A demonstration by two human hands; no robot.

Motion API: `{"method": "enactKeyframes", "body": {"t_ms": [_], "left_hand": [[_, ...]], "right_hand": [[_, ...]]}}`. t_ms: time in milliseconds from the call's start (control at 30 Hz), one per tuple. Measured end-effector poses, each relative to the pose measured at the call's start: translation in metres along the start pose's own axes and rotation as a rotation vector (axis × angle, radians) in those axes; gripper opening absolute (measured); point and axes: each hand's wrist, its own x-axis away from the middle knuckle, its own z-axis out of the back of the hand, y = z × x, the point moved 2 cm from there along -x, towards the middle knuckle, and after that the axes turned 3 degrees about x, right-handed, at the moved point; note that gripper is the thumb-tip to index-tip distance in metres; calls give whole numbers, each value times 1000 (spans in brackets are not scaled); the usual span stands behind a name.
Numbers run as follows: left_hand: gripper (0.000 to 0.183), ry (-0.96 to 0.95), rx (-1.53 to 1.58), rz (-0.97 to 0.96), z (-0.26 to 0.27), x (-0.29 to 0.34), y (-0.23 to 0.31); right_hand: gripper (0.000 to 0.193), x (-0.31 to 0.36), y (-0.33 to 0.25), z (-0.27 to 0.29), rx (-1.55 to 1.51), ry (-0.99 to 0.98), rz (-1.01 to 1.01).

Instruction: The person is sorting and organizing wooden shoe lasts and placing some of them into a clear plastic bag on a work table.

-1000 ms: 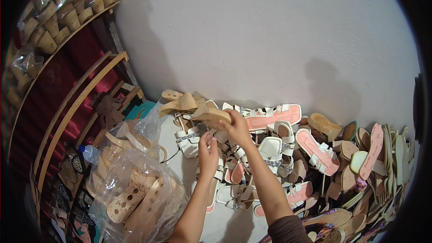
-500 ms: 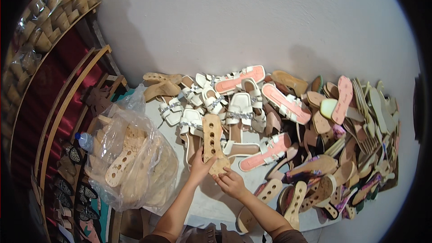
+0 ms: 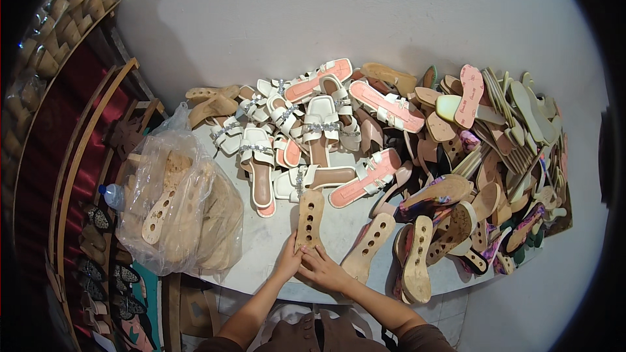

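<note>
**Two hands on one perforated wooden sole, right of the plastic bag**

Counts, with the clear plastic bag [image 3: 182, 221] as reference: one wooden sole [image 3: 315, 223] is in the hands, to the bag's right, above the near part of the white table [image 3: 257, 248]. Its row of holes faces up, its narrower end away from the person. Farther right of the bag lie two loose soles [image 3: 369, 244], pale and likewise perforated. Two wooden platforms [image 3: 210, 111] rest just beyond the bag, one overlapping the other. Of the white sandals [image 3: 321, 105], spread to the right of the bag and beyond it, three are pink-lined sandals [image 3: 378, 103] lying largely exposed; the rest overlap too closely for a sure count. One pink insole [image 3: 471, 91] tops the heap of soles [image 3: 521, 156] far to the bag's right — a heap likewise too dense to count. One blue-capped bottle [image 3: 114, 197] stands just left of the bag.

Hands: the left hand [image 3: 289, 257] is closed on the left edge of the held sole, near its lower end. The right hand [image 3: 324, 269] is half open, its fingers gently curled and touching the same end — whether it also clamps the wood cannot be told, its underside being hidden. The two hands nearly meet there.
</note>
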Motion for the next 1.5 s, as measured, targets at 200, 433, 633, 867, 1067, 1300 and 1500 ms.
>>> {"method": "enactKeyframes", "body": {"t_ms": [200, 433, 633, 867, 1067, 1300, 1500], "left_hand": [[59, 152, -381, -71, 3, 7, 62], [55, 123, -460, -377, -6, -72, 126], [58, 95, -621, -635, -60, -194, 205], [59, 126, -673, -625, -135, -266, 235], [56, 32, -729, -739, -160, -304, 254], [55, -46, -505, -630, -151, -300, 271], [53, -54, -206, -517, -117, -269, 269]], "right_hand": [[39, 1, 2, -2, -259, -10, -36], [27, -39, 81, 51, -509, 140, -329], [35, -107, 239, 165, 258, 659, -525], [42, -136, 355, 200, 748, 673, -748], [40, -150, 399, 198, 676, 587, -896], [38, -124, 381, 225, 526, 862, -755], [42, -106, 310, 265, -172, 1334, -460]]}}
